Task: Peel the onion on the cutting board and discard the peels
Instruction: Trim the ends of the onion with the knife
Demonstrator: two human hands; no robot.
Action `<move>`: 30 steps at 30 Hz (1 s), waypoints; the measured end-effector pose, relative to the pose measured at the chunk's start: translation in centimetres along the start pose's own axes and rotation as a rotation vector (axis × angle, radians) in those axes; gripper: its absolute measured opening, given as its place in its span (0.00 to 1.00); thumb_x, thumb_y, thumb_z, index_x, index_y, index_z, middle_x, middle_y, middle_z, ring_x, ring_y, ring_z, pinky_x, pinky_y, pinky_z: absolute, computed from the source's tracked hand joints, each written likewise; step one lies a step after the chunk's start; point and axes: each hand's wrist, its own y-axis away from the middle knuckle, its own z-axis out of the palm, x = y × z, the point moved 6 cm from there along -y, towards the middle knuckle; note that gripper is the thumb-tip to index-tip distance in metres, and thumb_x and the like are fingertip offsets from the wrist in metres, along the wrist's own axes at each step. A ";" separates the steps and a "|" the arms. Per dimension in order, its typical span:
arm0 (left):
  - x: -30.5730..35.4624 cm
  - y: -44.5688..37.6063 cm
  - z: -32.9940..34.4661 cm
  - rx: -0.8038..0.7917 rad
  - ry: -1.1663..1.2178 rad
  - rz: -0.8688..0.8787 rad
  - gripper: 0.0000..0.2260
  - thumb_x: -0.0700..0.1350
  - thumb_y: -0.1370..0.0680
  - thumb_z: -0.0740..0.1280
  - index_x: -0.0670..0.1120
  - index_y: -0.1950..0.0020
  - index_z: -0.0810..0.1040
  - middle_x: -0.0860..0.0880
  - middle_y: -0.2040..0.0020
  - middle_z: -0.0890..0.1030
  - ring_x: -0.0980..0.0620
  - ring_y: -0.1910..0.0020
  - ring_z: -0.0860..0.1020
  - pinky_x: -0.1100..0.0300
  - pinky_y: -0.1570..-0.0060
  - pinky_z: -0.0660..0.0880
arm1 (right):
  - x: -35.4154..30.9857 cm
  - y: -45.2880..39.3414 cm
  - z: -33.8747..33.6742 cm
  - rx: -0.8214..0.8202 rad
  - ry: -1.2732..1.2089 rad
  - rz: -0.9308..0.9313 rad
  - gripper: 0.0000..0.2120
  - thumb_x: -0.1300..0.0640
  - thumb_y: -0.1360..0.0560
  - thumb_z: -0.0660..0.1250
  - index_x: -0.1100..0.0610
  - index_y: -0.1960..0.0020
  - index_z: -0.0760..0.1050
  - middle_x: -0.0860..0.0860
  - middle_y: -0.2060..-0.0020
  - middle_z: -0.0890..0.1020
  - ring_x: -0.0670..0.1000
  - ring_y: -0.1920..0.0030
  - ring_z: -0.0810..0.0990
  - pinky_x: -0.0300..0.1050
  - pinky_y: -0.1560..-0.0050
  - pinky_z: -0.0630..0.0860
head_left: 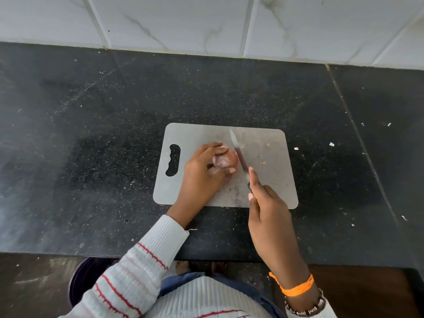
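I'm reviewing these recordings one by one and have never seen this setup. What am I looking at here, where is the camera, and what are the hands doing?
There is no machine here. One wide-angle camera worn on a person's head looks down at their own two bare hands over a dark stone counter backed by white tiles.

A grey cutting board with a handle slot lies on the counter. The left hand grips a reddish onion on the board. The right hand holds a small knife, index finger along its top, with the blade right beside the onion, on its right. Small scraps dot the board and counter. A dark round container sits on the floor below, partly hidden by the striped sleeve.
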 end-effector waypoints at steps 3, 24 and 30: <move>0.5 -0.1 0.2 -0.038 -0.009 0.008 0.19 0.39 0.32 0.75 0.45 0.42 0.79 0.50 0.38 0.77 0.64 0.42 0.72 0.65 0.40 0.72 | -0.2 0.1 -0.2 -0.001 0.036 -0.008 0.27 0.62 0.21 0.56 0.48 0.25 0.54 0.50 0.54 0.75 0.47 0.58 0.76 0.47 0.59 0.79; 0.7 0.2 0.5 -0.060 -0.002 -0.013 0.18 0.36 0.31 0.73 0.44 0.41 0.78 0.50 0.38 0.77 0.61 0.40 0.72 0.54 0.38 0.73 | -0.8 -1.7 0.5 -0.149 0.242 0.071 0.31 0.61 0.20 0.55 0.50 0.23 0.45 0.52 0.46 0.72 0.55 0.48 0.76 0.49 0.50 0.72; 0.9 0.1 0.7 -0.054 -0.026 -0.004 0.18 0.36 0.31 0.73 0.44 0.41 0.78 0.50 0.38 0.78 0.64 0.41 0.71 0.59 0.38 0.72 | -0.1 -1.4 0.8 -0.151 0.234 0.068 0.30 0.62 0.21 0.55 0.51 0.23 0.47 0.53 0.47 0.72 0.55 0.49 0.76 0.49 0.51 0.73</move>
